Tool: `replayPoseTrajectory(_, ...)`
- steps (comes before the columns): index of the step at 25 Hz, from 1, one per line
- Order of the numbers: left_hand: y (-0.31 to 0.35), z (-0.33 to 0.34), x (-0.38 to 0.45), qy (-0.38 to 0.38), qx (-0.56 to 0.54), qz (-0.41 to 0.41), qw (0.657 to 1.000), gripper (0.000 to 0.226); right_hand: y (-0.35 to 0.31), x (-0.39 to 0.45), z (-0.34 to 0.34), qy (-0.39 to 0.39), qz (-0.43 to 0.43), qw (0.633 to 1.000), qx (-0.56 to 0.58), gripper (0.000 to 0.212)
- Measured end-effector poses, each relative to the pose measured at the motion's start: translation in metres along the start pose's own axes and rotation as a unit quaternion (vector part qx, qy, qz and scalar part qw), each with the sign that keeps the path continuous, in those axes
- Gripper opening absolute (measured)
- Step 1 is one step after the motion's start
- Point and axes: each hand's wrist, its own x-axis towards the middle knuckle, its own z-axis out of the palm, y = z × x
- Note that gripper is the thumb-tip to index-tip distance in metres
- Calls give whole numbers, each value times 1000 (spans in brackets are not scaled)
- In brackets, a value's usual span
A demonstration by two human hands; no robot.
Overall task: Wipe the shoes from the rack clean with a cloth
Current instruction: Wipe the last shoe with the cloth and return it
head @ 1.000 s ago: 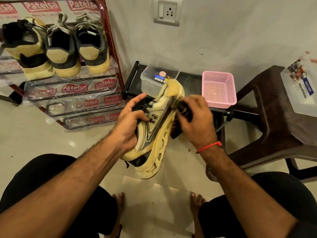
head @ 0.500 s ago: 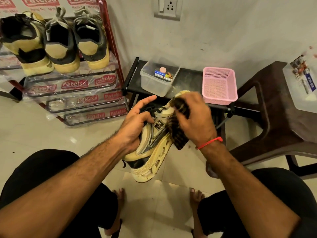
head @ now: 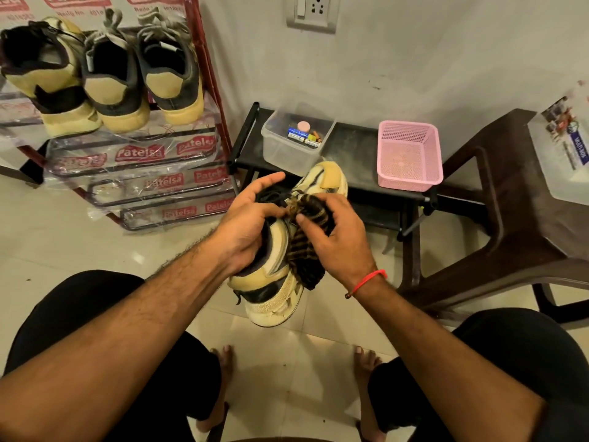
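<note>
I hold a yellow, grey and black sneaker [head: 274, 282] above the floor between my knees, toe pointing away from me. My left hand [head: 251, 218] grips its upper from the left, index finger sticking out. My right hand [head: 338, 240] holds a dark striped cloth [head: 306, 250] and presses it against the shoe's right side near the laces. The red shoe rack [head: 204, 90] stands at the upper left, wrapped in printed plastic, with three more sneakers [head: 114, 78] on its top shelf, heels toward me.
A low black stand [head: 357, 145] against the wall carries a clear plastic box [head: 287, 148] of small items and a pink basket [head: 408, 154]. A brown plastic stool [head: 510, 199] with a printed box [head: 564, 148] is at the right. My bare feet rest on pale floor tiles.
The shoe has come down and tilted so its sole faces more downward. My right hand has slid the cloth along the shoe's side, toward the middle near the laces.
</note>
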Motion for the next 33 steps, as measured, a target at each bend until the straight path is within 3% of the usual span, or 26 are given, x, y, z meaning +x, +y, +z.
replayPoseTrajectory(4, 10, -1, 2, 78, -37, -5, 996, 60, 14, -4, 2, 13, 163, 977, 134, 22)
replayPoseTrajectory(8, 22, -6, 1, 59, -146, -38, 987, 57, 1, -3, -11, -14, 261, 862, 434, 19)
replayPoseTrajectory(9, 23, -7, -2, 35, -103, -35, 993, 60, -2, -3, -12, -18, 259, 846, 466, 21)
replayPoseTrajectory(11, 27, -14, -6, -26, 148, -13, 989, 89, -2, -4, -8, -4, 264, 828, 496, 24)
replayPoseTrajectory(13, 31, -16, -15, -78, 376, 19, 923, 97, -1, -6, -3, 17, 273, 821, 501, 28)
replayPoseTrajectory(15, 31, -15, -20, -77, 407, 38, 909, 85, -2, -8, -1, 22, 272, 823, 498, 30)
replayPoseTrajectory(17, 26, -15, -19, -30, 321, 57, 945, 71, -5, -7, -4, 19, 260, 829, 495, 27)
replayPoseTrajectory(19, 21, -17, -12, 16, 210, 53, 976, 62, -10, -1, -11, 3, 219, 871, 440, 24)
replayPoseTrajectory(21, 20, -21, -4, 28, 157, 38, 986, 57, -15, 6, -21, -27, 102, 949, 296, 24)
replayPoseTrajectory(22, 18, -22, -2, 21, 155, 34, 987, 54, -18, 7, -24, -47, 35, 972, 229, 27)
replayPoseTrajectory(25, 9, -19, -2, 0, 133, 25, 991, 49, -26, -4, -17, -136, -129, 979, 79, 37)
replayPoseTrajectory(27, 7, -13, -4, -18, 133, 18, 991, 47, -17, -11, -8, -183, -246, 949, -79, 36)
replayPoseTrajectory(29, 7, -13, -2, -30, 147, 17, 989, 47, 1, -3, -11, -169, -257, 937, -164, 37)
replayPoseTrajectory(33, 10, -16, 2, -10, 100, 30, 995, 49, 13, 9, -23, -92, -131, 979, -130, 32)
